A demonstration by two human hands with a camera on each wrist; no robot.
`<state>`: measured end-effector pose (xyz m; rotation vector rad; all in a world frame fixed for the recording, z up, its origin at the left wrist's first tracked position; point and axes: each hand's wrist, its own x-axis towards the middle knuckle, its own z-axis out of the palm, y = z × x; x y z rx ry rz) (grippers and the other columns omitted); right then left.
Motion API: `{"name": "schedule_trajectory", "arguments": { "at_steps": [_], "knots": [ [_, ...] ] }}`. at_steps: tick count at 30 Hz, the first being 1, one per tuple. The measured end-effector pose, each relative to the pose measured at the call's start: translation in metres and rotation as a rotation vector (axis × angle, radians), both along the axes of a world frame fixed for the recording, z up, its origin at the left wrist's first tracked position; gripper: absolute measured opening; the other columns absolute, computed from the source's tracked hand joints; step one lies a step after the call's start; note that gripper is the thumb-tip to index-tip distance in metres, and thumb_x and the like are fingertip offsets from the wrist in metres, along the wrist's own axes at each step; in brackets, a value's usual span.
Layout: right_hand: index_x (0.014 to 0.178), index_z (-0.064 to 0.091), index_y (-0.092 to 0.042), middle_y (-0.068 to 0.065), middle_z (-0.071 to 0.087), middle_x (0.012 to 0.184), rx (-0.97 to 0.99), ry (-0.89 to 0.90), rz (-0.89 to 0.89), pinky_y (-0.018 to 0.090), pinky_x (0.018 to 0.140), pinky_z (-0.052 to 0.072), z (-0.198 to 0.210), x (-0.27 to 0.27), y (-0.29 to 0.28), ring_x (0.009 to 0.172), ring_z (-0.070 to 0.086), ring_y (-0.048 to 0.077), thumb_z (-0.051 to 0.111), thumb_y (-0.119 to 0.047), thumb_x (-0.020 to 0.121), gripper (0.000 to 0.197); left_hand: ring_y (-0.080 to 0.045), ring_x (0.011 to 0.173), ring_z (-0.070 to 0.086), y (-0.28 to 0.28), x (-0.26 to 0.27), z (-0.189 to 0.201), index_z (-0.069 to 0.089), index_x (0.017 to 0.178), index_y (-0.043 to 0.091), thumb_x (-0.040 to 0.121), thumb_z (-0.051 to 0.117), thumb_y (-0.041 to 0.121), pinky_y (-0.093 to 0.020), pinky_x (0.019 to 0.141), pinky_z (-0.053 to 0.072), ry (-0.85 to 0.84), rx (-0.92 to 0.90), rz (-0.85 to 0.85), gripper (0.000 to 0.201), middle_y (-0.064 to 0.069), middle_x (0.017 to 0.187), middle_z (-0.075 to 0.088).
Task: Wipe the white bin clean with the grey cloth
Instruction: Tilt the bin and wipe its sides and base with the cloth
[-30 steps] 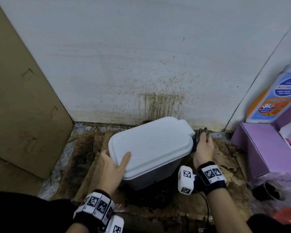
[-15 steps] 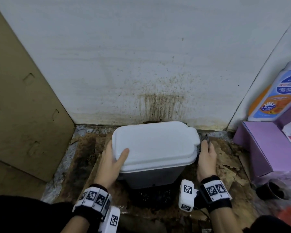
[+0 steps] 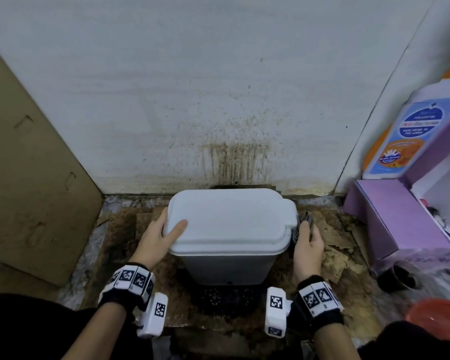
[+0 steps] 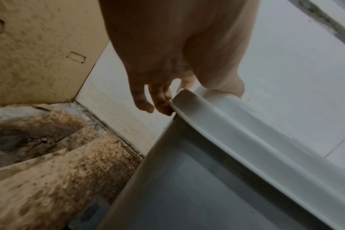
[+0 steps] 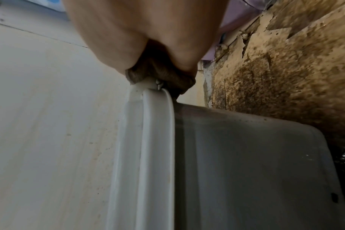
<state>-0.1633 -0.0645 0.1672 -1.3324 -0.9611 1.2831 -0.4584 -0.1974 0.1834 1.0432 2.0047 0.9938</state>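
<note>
The white bin (image 3: 229, 229) stands upright on the dirty floor against the stained wall, lid closed. My left hand (image 3: 161, 235) grips the lid's left edge, thumb lying on top and fingers down the side; the left wrist view shows the fingers (image 4: 161, 102) at the corner of the bin's rim (image 4: 226, 124). My right hand (image 3: 307, 242) holds the bunched grey cloth (image 3: 303, 226) against the bin's right end, by the lid's tab. In the right wrist view the cloth (image 5: 163, 73) sits squeezed between palm and the bin's rim (image 5: 154, 124).
A cardboard sheet (image 3: 31, 165) leans at the left. A purple box (image 3: 390, 216) and a detergent bottle (image 3: 405, 131) stand at the right. A dark cup (image 3: 400, 276) and an orange tub (image 3: 437, 318) sit near the right front. Torn brown cardboard (image 3: 335, 240) covers the floor.
The bin has turned from askew to square with the wall and sits closer to it. Both hands moved with it, keeping their holds on the lid edge and the cloth.
</note>
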Motion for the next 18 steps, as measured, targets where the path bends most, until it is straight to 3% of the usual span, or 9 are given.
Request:
{"name": "schedule_trajectory", "arguments": {
  "at_steps": [3, 6, 11, 15, 18],
  "knots": [
    [0.138, 0.051, -0.014, -0.001, 0.059, 0.128, 0.012, -0.007, 0.023, 0.028, 0.097, 0.04, 0.005, 0.0, -0.003, 0.12, 0.054, 0.016, 0.042, -0.026, 0.106, 0.036, -0.031, 0.13, 0.041, 0.001, 0.005, 0.0, 0.03, 0.15, 0.043, 0.09, 0.047, 0.072, -0.049, 0.108, 0.035, 0.294, -0.129, 0.036, 0.069, -0.002, 0.132, 0.047],
    [0.143, 0.049, -0.012, 0.001, 0.057, 0.136, 0.035, -0.006, 0.049, 0.028, 0.099, 0.04, 0.011, -0.008, -0.007, 0.124, 0.053, 0.016, 0.043, -0.028, 0.105, 0.041, -0.034, 0.139, 0.024, -0.002, 0.024, 0.01, 0.018, 0.158, 0.022, 0.1, 0.043, 0.052, -0.051, 0.113, 0.022, 0.616, -0.086, 0.124, 0.07, -0.011, 0.148, 0.03],
    [0.143, 0.048, -0.02, -0.009, 0.058, 0.135, 0.086, 0.061, 0.152, 0.036, 0.11, 0.041, 0.029, -0.037, -0.026, 0.126, 0.053, 0.011, 0.044, -0.032, 0.104, 0.041, -0.024, 0.149, 0.012, 0.013, 0.051, 0.028, 0.021, 0.158, 0.02, 0.102, 0.04, 0.049, -0.044, 0.121, 0.011, 0.59, 0.013, 0.047, 0.066, -0.006, 0.16, 0.022],
    [0.143, 0.047, -0.027, -0.032, 0.055, 0.117, 0.11, 0.11, 0.255, 0.024, 0.101, 0.042, 0.045, -0.061, -0.04, 0.109, 0.051, -0.014, 0.044, -0.035, 0.104, 0.04, -0.017, 0.148, 0.016, 0.033, 0.07, 0.056, 0.03, 0.154, 0.021, 0.103, 0.037, 0.05, -0.039, 0.119, 0.012, 0.56, 0.127, -0.027, 0.059, 0.0, 0.159, 0.025],
    [0.134, 0.054, -0.036, -0.022, 0.065, 0.12, 0.13, 0.09, 0.302, 0.033, 0.103, 0.047, 0.049, -0.079, -0.049, 0.114, 0.059, -0.002, 0.044, -0.041, 0.103, 0.033, -0.018, 0.148, 0.019, 0.049, 0.068, 0.073, 0.031, 0.152, 0.021, 0.102, 0.037, 0.053, -0.039, 0.119, 0.015, 0.489, 0.14, -0.054, 0.059, 0.0, 0.159, 0.026]
  ]
}}
